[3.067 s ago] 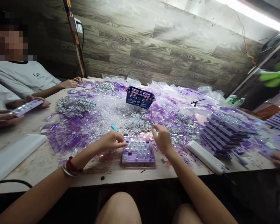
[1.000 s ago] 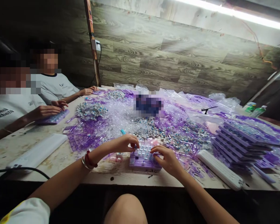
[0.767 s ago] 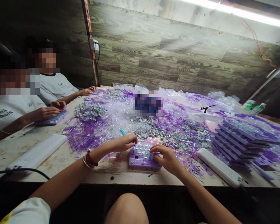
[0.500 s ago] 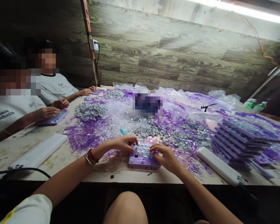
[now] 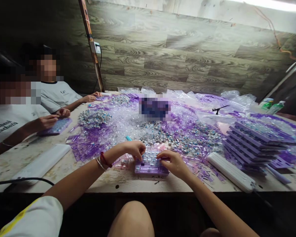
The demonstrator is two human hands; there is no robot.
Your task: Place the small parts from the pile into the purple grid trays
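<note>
A small purple keyboard (image 5: 151, 170) with clear, pale keys lies flat near the table's front edge. At its upper left corner, my left hand (image 5: 135, 149) bends its fingers in toward the thumb; whatever is between them is too small to make out. My right hand (image 5: 172, 162) reaches over the keyboard's right side, index finger and thumb curved and apart, fingertips at the keys. Just beyond both hands spreads a heap of small grey, white and blue parts (image 5: 187, 140), mixed with clear and purple plastic pieces (image 5: 85, 144).
A leaning stack of purple keyboard cases (image 5: 251, 144) stands to the right, behind a white power strip (image 5: 232, 171). At left lies a long white bar (image 5: 43, 161) with a black cable. Two co-workers sit on the left, their hands at purple keyboards (image 5: 56, 126). Bottles (image 5: 276, 107) stand far right.
My left hand has curled its fingers further in at the keyboard's upper left. My right hand stays over the right side. The nearer co-worker's hands have lifted slightly and come together.
</note>
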